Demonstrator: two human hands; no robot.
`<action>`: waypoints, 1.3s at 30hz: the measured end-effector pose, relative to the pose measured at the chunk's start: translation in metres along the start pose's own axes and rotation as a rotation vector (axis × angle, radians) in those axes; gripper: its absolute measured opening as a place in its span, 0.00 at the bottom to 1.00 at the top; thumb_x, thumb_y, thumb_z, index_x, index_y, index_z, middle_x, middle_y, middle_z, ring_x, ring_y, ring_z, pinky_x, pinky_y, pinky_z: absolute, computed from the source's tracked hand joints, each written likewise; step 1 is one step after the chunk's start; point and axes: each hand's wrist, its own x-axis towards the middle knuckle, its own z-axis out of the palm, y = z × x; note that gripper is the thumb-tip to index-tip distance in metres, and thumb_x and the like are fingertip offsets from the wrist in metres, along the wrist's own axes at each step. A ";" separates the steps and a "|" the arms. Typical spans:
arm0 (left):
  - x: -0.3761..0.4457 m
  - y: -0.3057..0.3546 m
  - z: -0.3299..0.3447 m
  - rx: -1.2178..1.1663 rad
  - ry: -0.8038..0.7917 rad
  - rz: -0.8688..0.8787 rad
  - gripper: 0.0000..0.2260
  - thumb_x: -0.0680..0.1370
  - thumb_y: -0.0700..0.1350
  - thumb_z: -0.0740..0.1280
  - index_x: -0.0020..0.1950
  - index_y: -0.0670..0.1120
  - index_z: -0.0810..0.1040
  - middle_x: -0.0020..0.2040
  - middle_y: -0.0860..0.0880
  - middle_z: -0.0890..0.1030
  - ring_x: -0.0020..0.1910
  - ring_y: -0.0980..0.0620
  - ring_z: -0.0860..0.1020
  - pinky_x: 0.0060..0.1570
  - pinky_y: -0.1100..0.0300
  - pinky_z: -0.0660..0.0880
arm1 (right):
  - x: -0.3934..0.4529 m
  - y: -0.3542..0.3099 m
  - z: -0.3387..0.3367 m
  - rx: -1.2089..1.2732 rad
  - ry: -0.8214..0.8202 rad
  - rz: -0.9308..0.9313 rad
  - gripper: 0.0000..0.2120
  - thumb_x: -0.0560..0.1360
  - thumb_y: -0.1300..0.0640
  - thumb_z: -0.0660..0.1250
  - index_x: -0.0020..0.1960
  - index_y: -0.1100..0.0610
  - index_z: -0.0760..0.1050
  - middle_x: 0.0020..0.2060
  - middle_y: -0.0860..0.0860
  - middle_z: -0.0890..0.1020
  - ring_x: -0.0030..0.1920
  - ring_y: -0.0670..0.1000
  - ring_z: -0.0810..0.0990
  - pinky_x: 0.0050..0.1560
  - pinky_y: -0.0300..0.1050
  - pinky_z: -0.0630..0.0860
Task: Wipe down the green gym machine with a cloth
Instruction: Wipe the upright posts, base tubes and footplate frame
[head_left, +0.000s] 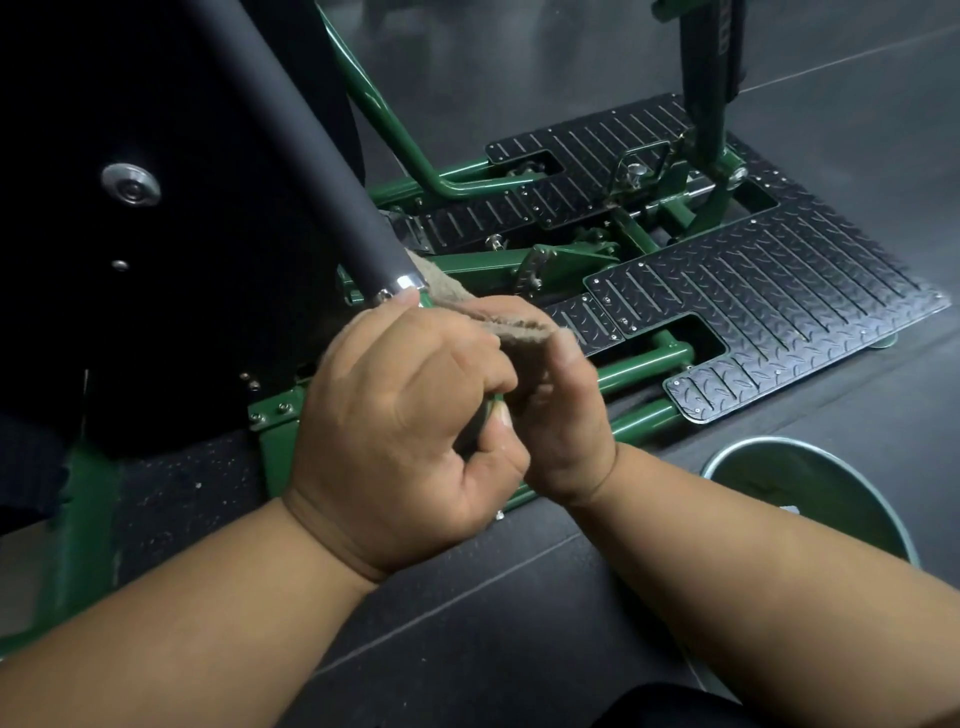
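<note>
**Cloth being gathered at the foot of the black handle**

Both hands meet low in front of the green gym machine (644, 358), just under the lower end of the black padded handle (291, 156). The beige cloth (488, 314) lies across the tops of the fingers of both hands, and one end of it reaches up to the chrome collar (408, 283) at the end of the handle.

The left hand (400, 431) is curled into a loose fist; its fingers are bent and seem to pinch the near edge of the cloth, with the thumb tucked in front. The right hand (566, 415) is blurred. Its fingers point upward and are closed together against the far side of the cloth, so the cloth is pressed between the two hands. How firmly the right fingers hold it I cannot tell for sure.

In my judgement, the step in hand is folding or re-gripping the cloth, not the wiping itself. The next move asks for one hand to take the cloth alone and bring it flat onto a green tube, probably the one just behind the knuckles.

A green metal bucket (878, 504) stands on the dark floor (519, 597) near the right forearm.
</note>
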 end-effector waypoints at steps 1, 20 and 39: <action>0.000 0.000 0.000 0.002 -0.005 -0.004 0.05 0.69 0.40 0.73 0.43 0.40 0.83 0.47 0.43 0.84 0.47 0.42 0.82 0.60 0.43 0.77 | 0.001 0.003 -0.006 0.020 0.051 0.069 0.29 0.81 0.37 0.62 0.61 0.64 0.78 0.55 0.57 0.85 0.60 0.54 0.82 0.65 0.52 0.76; -0.006 0.001 -0.001 -0.032 -0.003 -0.027 0.12 0.73 0.44 0.70 0.54 0.47 0.74 0.50 0.43 0.83 0.52 0.42 0.81 0.66 0.48 0.73 | -0.018 0.036 -0.045 -0.430 0.005 0.019 0.24 0.83 0.53 0.59 0.75 0.64 0.67 0.70 0.60 0.75 0.72 0.61 0.74 0.72 0.70 0.68; 0.088 0.007 -0.036 0.168 -0.788 0.126 0.09 0.70 0.59 0.65 0.39 0.56 0.70 0.37 0.57 0.68 0.37 0.53 0.69 0.39 0.54 0.67 | 0.031 0.083 -0.112 -1.017 -0.168 0.084 0.33 0.71 0.57 0.75 0.74 0.46 0.70 0.67 0.44 0.79 0.63 0.48 0.79 0.61 0.37 0.72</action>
